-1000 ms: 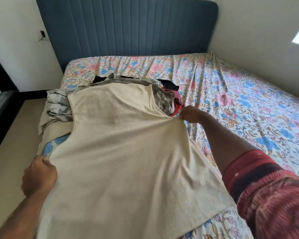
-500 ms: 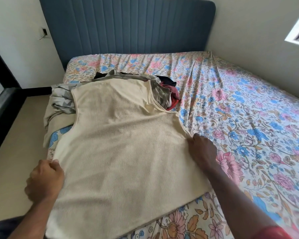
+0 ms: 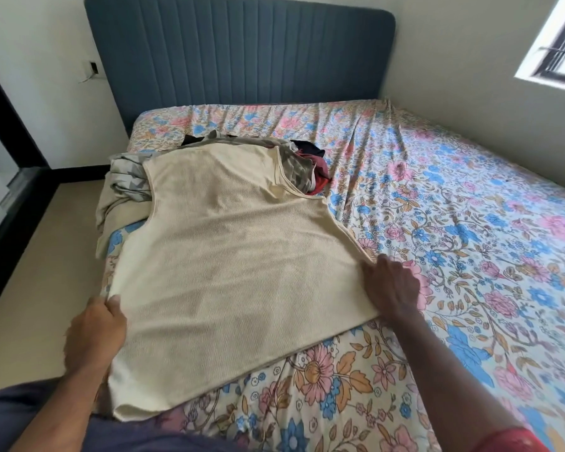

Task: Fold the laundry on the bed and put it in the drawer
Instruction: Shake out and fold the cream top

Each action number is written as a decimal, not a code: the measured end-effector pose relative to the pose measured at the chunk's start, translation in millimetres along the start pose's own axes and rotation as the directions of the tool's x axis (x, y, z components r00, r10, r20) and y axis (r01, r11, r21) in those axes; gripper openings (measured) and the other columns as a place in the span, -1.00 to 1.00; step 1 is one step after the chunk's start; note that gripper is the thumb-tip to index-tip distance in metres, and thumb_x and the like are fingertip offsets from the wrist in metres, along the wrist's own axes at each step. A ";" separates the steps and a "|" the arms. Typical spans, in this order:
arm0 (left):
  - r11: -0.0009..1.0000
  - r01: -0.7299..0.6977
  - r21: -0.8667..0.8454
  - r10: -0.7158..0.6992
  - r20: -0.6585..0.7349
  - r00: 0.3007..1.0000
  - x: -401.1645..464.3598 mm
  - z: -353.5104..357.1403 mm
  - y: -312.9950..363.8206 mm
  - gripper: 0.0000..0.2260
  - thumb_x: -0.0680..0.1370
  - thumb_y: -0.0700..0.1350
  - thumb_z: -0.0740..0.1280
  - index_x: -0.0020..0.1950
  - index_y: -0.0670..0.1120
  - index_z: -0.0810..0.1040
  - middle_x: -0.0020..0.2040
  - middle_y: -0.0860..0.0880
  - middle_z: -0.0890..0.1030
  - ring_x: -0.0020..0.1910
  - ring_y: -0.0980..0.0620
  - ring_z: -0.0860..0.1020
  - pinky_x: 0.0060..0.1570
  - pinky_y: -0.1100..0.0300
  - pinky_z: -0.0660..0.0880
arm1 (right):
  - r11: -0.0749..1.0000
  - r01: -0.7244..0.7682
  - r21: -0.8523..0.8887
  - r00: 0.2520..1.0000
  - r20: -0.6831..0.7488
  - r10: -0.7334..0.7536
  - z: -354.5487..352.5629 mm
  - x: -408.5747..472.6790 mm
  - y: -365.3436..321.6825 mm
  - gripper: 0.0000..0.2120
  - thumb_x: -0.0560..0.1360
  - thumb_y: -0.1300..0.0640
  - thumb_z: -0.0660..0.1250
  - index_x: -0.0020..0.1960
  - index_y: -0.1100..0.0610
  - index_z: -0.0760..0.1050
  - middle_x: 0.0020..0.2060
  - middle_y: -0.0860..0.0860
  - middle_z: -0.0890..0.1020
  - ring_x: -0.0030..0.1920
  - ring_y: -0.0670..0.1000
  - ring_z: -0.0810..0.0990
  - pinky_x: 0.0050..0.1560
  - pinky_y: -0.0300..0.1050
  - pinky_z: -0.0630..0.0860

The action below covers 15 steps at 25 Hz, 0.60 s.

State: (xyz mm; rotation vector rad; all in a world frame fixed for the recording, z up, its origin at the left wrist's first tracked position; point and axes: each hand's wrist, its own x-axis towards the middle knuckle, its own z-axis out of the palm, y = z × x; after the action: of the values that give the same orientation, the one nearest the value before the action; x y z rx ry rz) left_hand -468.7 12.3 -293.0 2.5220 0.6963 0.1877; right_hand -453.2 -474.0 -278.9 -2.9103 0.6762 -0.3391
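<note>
A cream sleeveless top [image 3: 235, 265] lies spread flat on the bed [image 3: 470, 243], its neck end draped over a heap of other laundry [image 3: 294, 168]. My left hand [image 3: 95, 331] grips the top's left edge near the bed's side, thumb over the cloth. At the top's right edge lies my right hand [image 3: 390, 282], fingers on the fabric; whether they pinch it is hidden.
The laundry heap holds grey patterned, red and black garments near the blue headboard [image 3: 242, 57]. The floral sheet stretches wide to the right up to the wall. Beige floor [image 3: 36, 262] lies left of the bed; a window [image 3: 558, 44] sits at the upper right.
My right hand left the top's shoulder near the heap and came down to its right side edge. The top now lies flatter and lower. My left hand kept its hold.
</note>
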 end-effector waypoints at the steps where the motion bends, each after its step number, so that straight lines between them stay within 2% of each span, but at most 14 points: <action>1: 0.998 -0.018 -0.064 0.019 0.011 1.000 -0.6 -3.0 -1.5 -0.61 0.71 0.03 0.12 0.15 -0.30 0.50 0.04 -0.39 0.59 0.03 -0.40 0.54 -0.07 -0.11 0.38 | 1.000 -0.030 0.004 1.000 0.011 0.030 -2.3 -0.7 5.3 -0.53 0.68 -0.23 0.08 0.12 0.17 0.47 -0.28 0.00 0.47 -0.28 0.08 0.51 -0.21 -0.05 0.46; 3: 0.986 0.003 -0.166 0.008 0.066 0.998 -3.2 -13.6 -5.6 -0.59 0.67 0.10 0.23 0.05 -0.27 0.56 -0.01 -0.34 0.63 -0.01 -0.34 0.57 -0.07 -0.07 0.41 | 0.996 -0.086 -0.031 0.996 -0.012 0.086 -5.8 -0.3 4.5 -0.58 0.65 -0.19 0.17 0.16 0.16 0.47 -0.16 0.08 0.55 -0.13 0.15 0.57 0.02 0.08 0.51; 5: 0.968 0.090 -0.232 -0.043 0.201 0.979 -7.4 -22.4 -11.3 -0.59 0.52 0.18 0.45 -0.12 -0.20 0.63 -0.16 -0.21 0.68 -0.13 -0.22 0.63 -0.07 -0.04 0.55 | 0.991 -0.040 -0.131 0.997 -0.072 0.031 -5.9 2.6 -16.1 -0.68 0.57 -0.08 0.30 0.18 0.12 0.48 0.01 0.12 0.60 0.08 0.20 0.57 0.16 0.23 0.42; 7: 0.949 0.172 -0.264 -0.090 0.295 0.951 -9.7 -29.7 -19.8 -0.62 0.36 0.18 0.59 -0.20 -0.12 0.65 -0.24 -0.09 0.69 -0.20 -0.12 0.66 -0.09 0.01 0.62 | 0.987 0.103 -0.124 0.988 -0.101 -0.116 -1.1 1.0 -61.6 -0.72 0.48 -0.02 0.41 0.12 0.09 0.51 0.03 0.11 0.59 0.13 0.21 0.53 0.12 0.23 0.39; 9: 0.945 0.190 -0.265 -0.085 0.362 0.928 -11.9 -27.9 -22.0 -0.60 0.28 0.18 0.65 -0.19 -0.09 0.64 -0.23 -0.05 0.70 -0.19 -0.08 0.68 -0.13 0.07 0.62 | 0.964 0.267 -0.019 0.958 -0.100 -0.267 3.7 -8.4 -114.0 -0.76 0.45 0.03 0.44 0.07 0.07 0.53 0.00 0.09 0.60 0.10 0.22 0.55 0.05 0.19 0.42; 11: 0.929 0.222 -0.295 -0.091 0.399 0.912 -14.4 -31.3 -25.3 -0.50 0.18 0.15 0.70 -0.13 -0.14 0.63 -0.18 -0.09 0.70 -0.16 -0.09 0.68 -0.17 0.10 0.59 | 0.875 0.469 0.121 0.883 -0.066 -0.464 7.5 -25.3 -184.5 -0.81 0.48 0.09 0.41 0.08 0.04 0.52 -0.02 0.08 0.60 0.05 0.23 0.60 -0.04 0.12 0.47; 13: 0.905 0.251 -0.343 -0.091 0.420 0.903 -18.4 -34.6 -29.5 -0.34 0.03 0.16 0.72 -0.07 -0.20 0.63 -0.11 -0.12 0.71 -0.11 -0.10 0.68 -0.10 0.02 0.62 | 0.745 0.624 0.235 0.766 0.006 -0.643 7.2 -45.3 -257.6 -0.84 0.55 0.10 0.32 0.13 -0.01 0.50 0.02 0.06 0.60 0.03 0.23 0.63 -0.08 0.06 0.51; 15: 0.887 0.275 -0.371 -0.084 0.457 0.886 -25.8 -38.3 -33.5 -0.40 0.04 0.08 0.73 -0.07 -0.13 0.62 -0.08 -0.05 0.71 -0.12 -0.01 0.68 -0.10 0.08 0.65 | 0.642 0.712 0.285 0.649 0.080 -0.756 6.5 -63.3 -327.7 -0.83 0.62 0.08 0.21 0.18 -0.04 0.48 0.08 0.06 0.57 0.05 0.24 0.62 -0.04 0.05 0.52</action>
State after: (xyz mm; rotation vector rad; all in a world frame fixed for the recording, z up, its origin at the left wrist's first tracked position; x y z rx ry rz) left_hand -515.6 40.7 -277.2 1.9625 0.6257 -0.2581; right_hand -369.8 -153.4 -237.9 -2.7760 -0.6063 -0.1769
